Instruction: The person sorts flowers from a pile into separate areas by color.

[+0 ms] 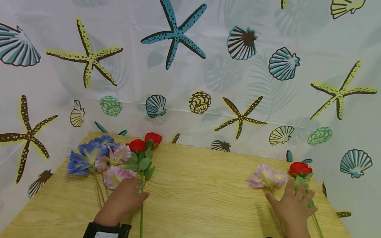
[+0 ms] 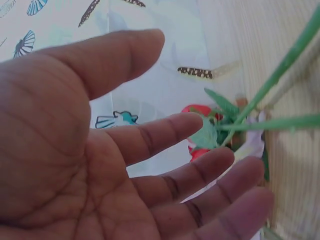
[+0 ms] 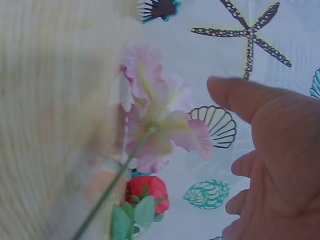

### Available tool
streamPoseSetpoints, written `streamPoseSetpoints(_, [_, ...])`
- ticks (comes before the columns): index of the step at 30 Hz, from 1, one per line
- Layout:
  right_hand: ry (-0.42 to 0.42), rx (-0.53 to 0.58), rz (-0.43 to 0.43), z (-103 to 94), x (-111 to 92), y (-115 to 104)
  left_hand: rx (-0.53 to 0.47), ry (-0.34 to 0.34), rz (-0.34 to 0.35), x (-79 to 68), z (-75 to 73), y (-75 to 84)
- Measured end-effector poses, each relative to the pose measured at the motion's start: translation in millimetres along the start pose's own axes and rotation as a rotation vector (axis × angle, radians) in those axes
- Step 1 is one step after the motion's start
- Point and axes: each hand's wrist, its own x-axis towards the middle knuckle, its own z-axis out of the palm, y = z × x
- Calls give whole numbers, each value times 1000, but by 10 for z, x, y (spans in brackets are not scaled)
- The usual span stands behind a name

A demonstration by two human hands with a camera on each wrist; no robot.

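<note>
My left hand (image 1: 122, 199) hovers near the stems of the left group of flowers, its palm and straight fingers holding nothing in the left wrist view. Around it lie two red roses (image 1: 137, 145) with green leaves, pink flowers (image 1: 120, 154) and blue flowers (image 1: 91, 151). On the right, my right hand (image 1: 292, 210) has its fingers spread and partly covers the stems of a pink flower (image 1: 265, 176) and a red rose (image 1: 300, 168). The right wrist view shows that pink flower (image 3: 155, 112) apart from the thumb, with the rose (image 3: 150, 192) below it.
All the flowers lie on a light wooden table (image 1: 202, 192), the two groups at its left and right sides. Behind the table hangs a white cloth (image 1: 186, 78) printed with starfish and shells. Each wrist wears a black band (image 1: 105, 234).
</note>
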Motion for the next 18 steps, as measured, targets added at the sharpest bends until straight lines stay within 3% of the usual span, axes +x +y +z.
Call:
streamPoseSetpoints(7, [-9,-17,5,-69,-55,-25,166,175,-38,-87,-62,-89])
streamPoseSetpoints(9, [-16,-13,8,-88,-66,-36,176,195,-50,-98,-67,-126])
streamPoseSetpoints(18, [-1,-9,-4,-151,-118,-96,136,70,-177,-128,-118,-201])
